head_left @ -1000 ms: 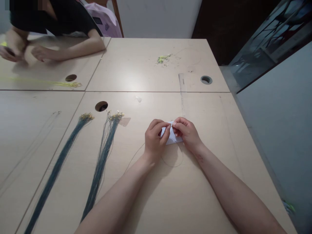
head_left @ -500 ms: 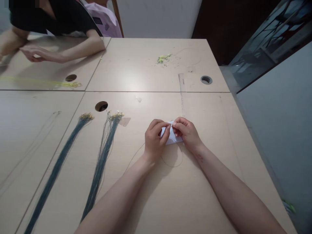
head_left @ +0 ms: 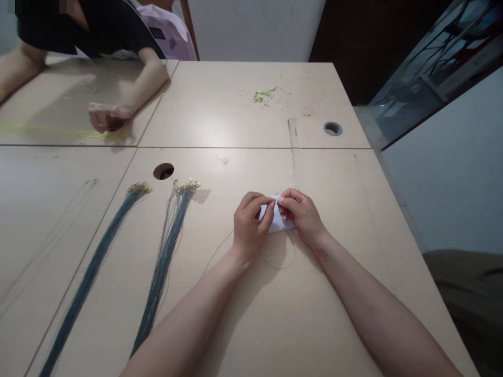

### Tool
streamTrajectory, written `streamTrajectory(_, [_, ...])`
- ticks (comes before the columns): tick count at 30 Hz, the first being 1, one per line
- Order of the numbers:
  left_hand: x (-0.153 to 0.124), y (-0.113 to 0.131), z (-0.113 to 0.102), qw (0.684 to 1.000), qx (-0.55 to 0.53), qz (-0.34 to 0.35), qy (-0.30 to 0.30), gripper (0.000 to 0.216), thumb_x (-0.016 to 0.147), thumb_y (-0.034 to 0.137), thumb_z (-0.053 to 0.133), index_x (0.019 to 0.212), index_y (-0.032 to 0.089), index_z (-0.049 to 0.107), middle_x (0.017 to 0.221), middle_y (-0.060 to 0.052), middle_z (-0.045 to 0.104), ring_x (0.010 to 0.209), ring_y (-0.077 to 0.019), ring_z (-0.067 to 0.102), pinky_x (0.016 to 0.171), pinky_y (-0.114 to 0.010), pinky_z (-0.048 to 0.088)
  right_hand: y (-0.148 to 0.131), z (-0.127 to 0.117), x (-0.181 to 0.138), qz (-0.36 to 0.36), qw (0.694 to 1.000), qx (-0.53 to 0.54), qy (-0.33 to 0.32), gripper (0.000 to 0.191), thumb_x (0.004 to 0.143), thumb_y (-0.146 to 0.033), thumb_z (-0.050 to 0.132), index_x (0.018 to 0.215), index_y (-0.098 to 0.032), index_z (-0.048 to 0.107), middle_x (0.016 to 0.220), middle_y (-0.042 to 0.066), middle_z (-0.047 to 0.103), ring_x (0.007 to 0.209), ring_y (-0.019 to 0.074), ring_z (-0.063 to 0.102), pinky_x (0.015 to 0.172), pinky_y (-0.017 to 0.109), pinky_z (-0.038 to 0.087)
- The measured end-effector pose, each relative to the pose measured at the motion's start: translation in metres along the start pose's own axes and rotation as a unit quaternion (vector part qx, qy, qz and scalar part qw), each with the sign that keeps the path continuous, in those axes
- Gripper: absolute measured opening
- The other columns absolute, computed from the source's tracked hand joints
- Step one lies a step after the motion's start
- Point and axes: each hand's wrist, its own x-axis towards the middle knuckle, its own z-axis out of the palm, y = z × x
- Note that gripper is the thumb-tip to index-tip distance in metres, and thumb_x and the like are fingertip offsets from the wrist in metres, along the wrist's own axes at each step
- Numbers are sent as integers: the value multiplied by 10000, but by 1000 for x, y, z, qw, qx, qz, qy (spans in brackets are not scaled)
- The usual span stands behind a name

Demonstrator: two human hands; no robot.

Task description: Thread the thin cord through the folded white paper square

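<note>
My left hand (head_left: 251, 222) and my right hand (head_left: 301, 213) meet over a small white card (head_left: 281, 224) on the table. Thumb and forefinger of each are pinched together, fingertips almost touching. A thin dark cord (head_left: 283, 268) loops out below them and also runs off to the left past my left wrist; its end seems to be between the fingertips, where detail is too small to make out. Left of my hands lie two bundles of blue-green cords, one nearer (head_left: 167, 256) and one farther left (head_left: 98, 262), both with gold-coloured metal ends.
Beyond my hands lies a clear ruler (head_left: 293, 144). Yellow-green scraps (head_left: 265, 96) are scattered farther back. Cable holes (head_left: 163, 171) pierce the table. Across it, another person's hand (head_left: 106, 116) is over yellow cords (head_left: 58, 129). A dark olive shape (head_left: 456, 293) stands at the right edge.
My hands and the cord stay in place. The other person's hand has moved right and nearer, onto the yellow cord ends. A dark olive shape has come in at the right edge.
</note>
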Motion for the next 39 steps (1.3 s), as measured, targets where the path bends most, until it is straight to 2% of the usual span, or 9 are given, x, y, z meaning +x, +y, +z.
streamTrajectory(15, [0, 1, 0, 1000, 2, 1, 7, 70, 789, 170, 558, 827, 163, 616, 775, -18, 552, 556, -57, 420, 519, -198, 384, 0, 0, 0, -1, 1000, -6, 4, 136, 713, -239, 577, 608, -182, 512, 517, -53, 485, 447, 69, 405, 450, 210, 308])
streamTrajectory(20, [-1, 3, 0, 1000, -8, -14, 5, 134, 788, 189, 560, 915, 180, 604, 857, -26, 529, 548, -49, 385, 508, -196, 380, -1, 1, 0, 9, 1000, -5, 9, 127, 709, -251, 576, 618, -186, 515, 510, -54, 485, 446, 72, 403, 450, 213, 298])
streamTrajectory(32, [0, 1, 0, 1000, -6, 1, 7, 73, 794, 198, 555, 811, 167, 618, 822, -35, 531, 553, -58, 400, 497, -208, 368, -4, 2, -1, 11, 1000, -11, 9, 121, 698, -247, 573, 613, -185, 514, 514, -51, 481, 451, 74, 401, 455, 217, 303])
streamTrajectory(39, [-1, 3, 0, 1000, -4, -6, 9, 119, 787, 177, 563, 893, 177, 616, 847, -30, 521, 555, -52, 388, 486, -199, 360, -2, 2, -1, 10, 1000, -10, 10, 121, 698, -256, 573, 617, -188, 514, 505, -55, 478, 448, 74, 395, 450, 218, 291])
